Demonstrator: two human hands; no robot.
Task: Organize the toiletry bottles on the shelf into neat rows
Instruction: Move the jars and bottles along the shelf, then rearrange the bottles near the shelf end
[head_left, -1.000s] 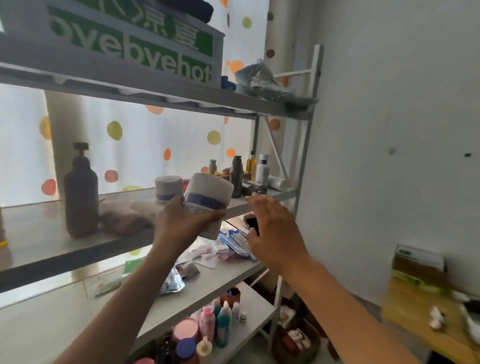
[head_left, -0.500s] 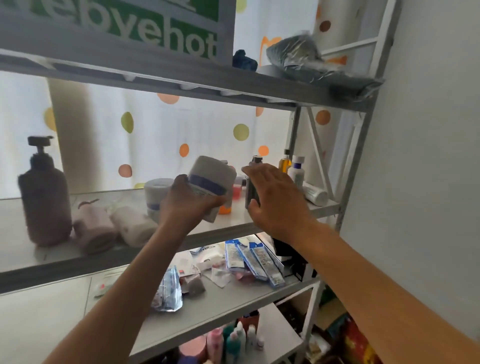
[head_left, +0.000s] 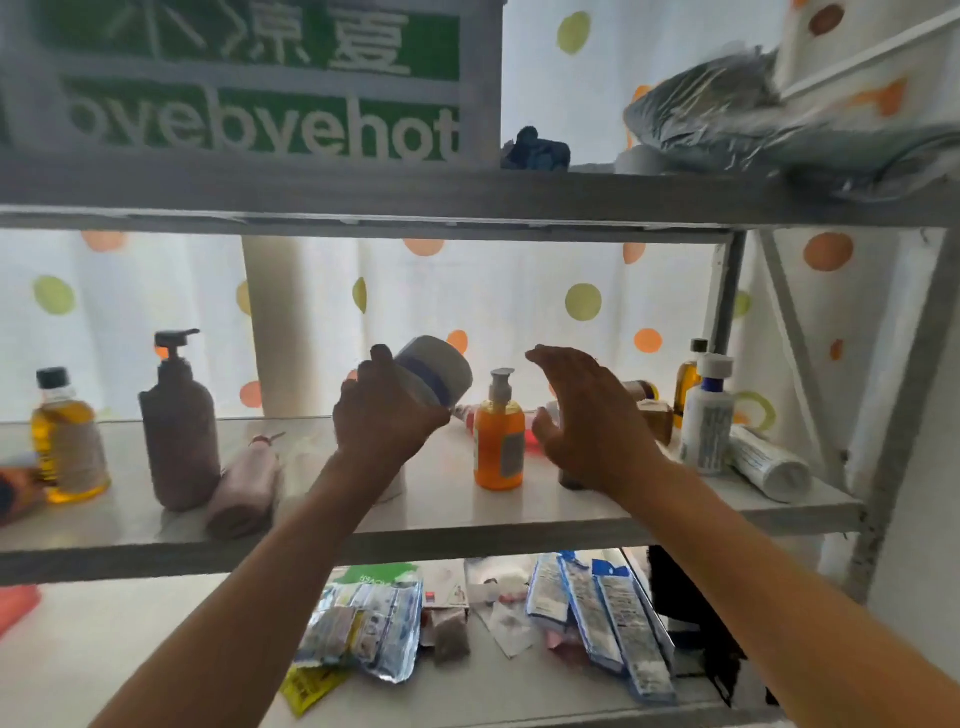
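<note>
My left hand (head_left: 387, 415) grips a white jar with a blue band (head_left: 436, 371), tilted, above the middle shelf (head_left: 467, 525). My right hand (head_left: 592, 415) hovers open with fingers spread, just right of an orange pump bottle (head_left: 498, 441) and in front of a dark bottle (head_left: 571, 475) that it mostly hides. On the shelf's left stand a brown pump bottle (head_left: 179, 421) and a yellow oil bottle (head_left: 67, 436). A pinkish tube (head_left: 244, 488) lies beside the brown bottle. At the right stand a white bottle (head_left: 706, 415) and an amber bottle (head_left: 688, 376); a white tube (head_left: 769, 467) lies flat.
A green-and-white box (head_left: 260, 83) and a plastic-wrapped bundle (head_left: 727, 114) sit on the top shelf. The lower shelf holds several sachets and blue packets (head_left: 597, 618). A metal upright (head_left: 904, 395) frames the right side. A dotted curtain (head_left: 519, 301) hangs behind.
The view has moved up and closer to the middle shelf. My right hand has come off the dark bottle and opened wider. My left hand still holds the jar.
</note>
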